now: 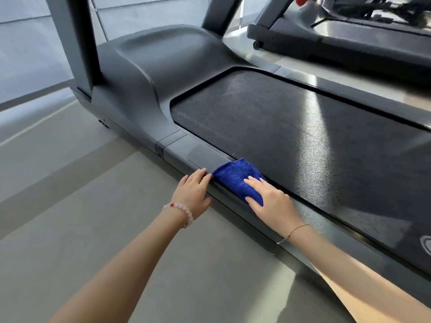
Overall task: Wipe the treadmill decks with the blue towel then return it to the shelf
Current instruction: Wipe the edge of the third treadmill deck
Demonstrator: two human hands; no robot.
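Note:
A folded blue towel [235,177] lies on the near grey side rail [205,157] of the treadmill, at the edge of the black running belt [303,141]. My right hand [270,199] presses flat on the towel, fingers spread over it. My left hand [194,192] rests with its fingertips on the same rail, just left of the towel and touching its edge, holding nothing. The shelf is out of sight.
The treadmill's grey motor cover [163,61] and a dark upright post [79,43] rise at the far left. A second treadmill [338,38] stands beyond, at the upper right. Grey floor [70,206] spreads on my side of the machine.

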